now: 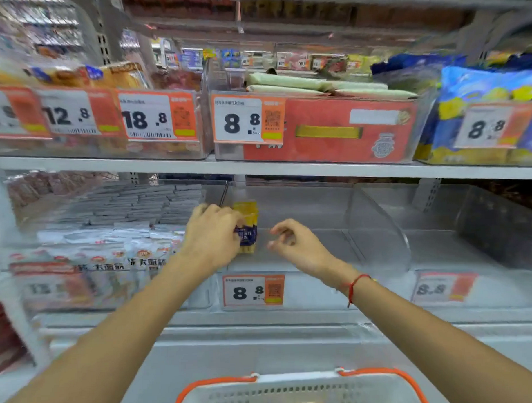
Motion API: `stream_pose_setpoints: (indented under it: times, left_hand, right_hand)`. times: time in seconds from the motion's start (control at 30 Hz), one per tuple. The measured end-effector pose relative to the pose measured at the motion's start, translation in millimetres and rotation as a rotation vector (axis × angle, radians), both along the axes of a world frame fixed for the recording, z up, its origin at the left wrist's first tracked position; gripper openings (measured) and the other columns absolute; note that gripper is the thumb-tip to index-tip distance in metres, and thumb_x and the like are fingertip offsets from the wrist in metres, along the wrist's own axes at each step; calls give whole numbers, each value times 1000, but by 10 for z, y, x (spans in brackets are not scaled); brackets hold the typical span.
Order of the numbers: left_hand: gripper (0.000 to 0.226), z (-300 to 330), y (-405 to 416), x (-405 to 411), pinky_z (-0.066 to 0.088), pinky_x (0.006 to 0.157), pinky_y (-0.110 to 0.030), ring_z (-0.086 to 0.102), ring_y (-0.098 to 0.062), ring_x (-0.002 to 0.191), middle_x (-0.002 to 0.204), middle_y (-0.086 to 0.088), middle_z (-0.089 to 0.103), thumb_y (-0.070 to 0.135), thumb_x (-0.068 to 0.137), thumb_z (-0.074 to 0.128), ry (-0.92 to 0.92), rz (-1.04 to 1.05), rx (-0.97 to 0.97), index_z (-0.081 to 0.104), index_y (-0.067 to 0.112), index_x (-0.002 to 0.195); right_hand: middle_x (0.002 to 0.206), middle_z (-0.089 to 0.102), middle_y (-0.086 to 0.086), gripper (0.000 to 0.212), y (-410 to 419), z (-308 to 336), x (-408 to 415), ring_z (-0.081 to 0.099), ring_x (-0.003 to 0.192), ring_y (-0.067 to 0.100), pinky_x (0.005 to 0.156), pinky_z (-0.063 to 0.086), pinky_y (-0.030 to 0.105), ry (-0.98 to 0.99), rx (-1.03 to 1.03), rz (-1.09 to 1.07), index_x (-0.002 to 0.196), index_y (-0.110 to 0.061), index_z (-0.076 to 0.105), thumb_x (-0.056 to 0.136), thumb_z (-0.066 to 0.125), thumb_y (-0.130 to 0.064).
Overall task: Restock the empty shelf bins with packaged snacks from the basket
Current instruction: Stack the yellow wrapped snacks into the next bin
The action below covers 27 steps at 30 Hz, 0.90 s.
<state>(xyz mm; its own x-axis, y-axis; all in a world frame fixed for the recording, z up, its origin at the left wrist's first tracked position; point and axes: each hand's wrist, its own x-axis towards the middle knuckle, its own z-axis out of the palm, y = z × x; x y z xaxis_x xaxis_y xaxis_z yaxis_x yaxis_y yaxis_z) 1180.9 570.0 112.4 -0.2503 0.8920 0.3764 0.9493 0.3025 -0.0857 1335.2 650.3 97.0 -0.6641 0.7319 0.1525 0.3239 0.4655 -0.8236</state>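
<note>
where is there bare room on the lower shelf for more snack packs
Bare floor in the clear bin right of the yellow pack the left hand holds, up to the curved divider. Beyond the divider also looks bare. Crowded left: the white packets.

Both bare forearms reach forward and up. The left hand (210, 236) has its fingers curled in a grip, knuckles toward the camera. The right hand (296, 245) hangs just beside it, fingers loosely curled, holding nothing.
</note>
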Motion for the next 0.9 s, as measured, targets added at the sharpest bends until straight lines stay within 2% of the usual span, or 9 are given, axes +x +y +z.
stream_pose_setpoints:
  times: [0.1,0.23,0.37,0.47,0.53,0.63,0.73,0.83,0.9]
  left_hand:
    - [34,-86,-409,304,32,96,-33,53,-19,113,123,7,62,23,91,51,-192,16,224,58,28,124]
    - [28,-443,-844,741,43,86,-33,58,-18,109,117,10,64,25,90,55,-494,53,297,61,29,118]
    - [27,-984,-1088,1040,44,80,-28,61,-13,106,112,14,65,28,90,55,-703,139,169,61,34,116]
    - [25,-1501,-1212,1162,45,78,-26,63,-9,99,110,15,66,27,90,56,-875,158,52,61,34,113]
    - [24,-1876,-1315,1213,46,81,-26,64,-11,99,111,13,67,23,89,57,-968,192,-14,63,31,111]
    - [25,-2377,-1490,1276,47,86,-25,62,-16,105,116,5,66,17,91,56,-1085,247,-133,64,23,114]
    - [25,-2798,-1679,1322,49,86,-28,60,-19,106,119,-1,64,10,93,50,-1175,306,-278,64,19,112]
    - [37,-3090,-1878,1378,50,79,-29,59,-22,110,125,-2,61,3,92,47,-1119,319,-453,61,24,119]
    - [55,-3231,-1954,1408,49,88,-33,50,-21,122,133,1,55,-3,85,55,-982,248,-546,55,28,130]
  right_hand:
    - [75,48,-9,12,-303,-149,303,46,66,4,68,39,25,70,124,-29,95,-21,54,88,65,-20]
    - [73,59,-7,16,-759,-587,690,51,62,6,65,44,24,-18,155,37,84,-29,57,86,63,-13]
    - [70,58,-14,22,-1079,-1198,1002,55,60,-3,61,42,12,-177,10,111,83,-28,61,89,56,-8]
    - [74,58,-16,20,-1184,-1663,1143,56,67,0,70,50,24,-292,-99,105,91,-17,69,89,53,-5]
    - [86,63,-11,21,-1261,-1969,1215,59,77,7,77,51,31,-365,-180,98,95,-15,69,90,52,-4]
    - [107,63,3,21,-1381,-2367,1348,59,106,20,80,45,22,-495,-274,71,106,-17,67,93,51,-10]
    - [113,62,5,23,-1510,-2648,1476,59,105,21,70,43,13,-568,-302,79,111,-9,65,95,47,-9]
    - [102,61,1,19,-1664,-2848,1520,60,97,21,76,48,24,-618,-336,116,106,-14,64,94,49,-14]
    - [111,60,1,23,-1670,-2874,1511,58,105,18,81,46,26,-713,-312,185,113,-17,63,93,53,-21]
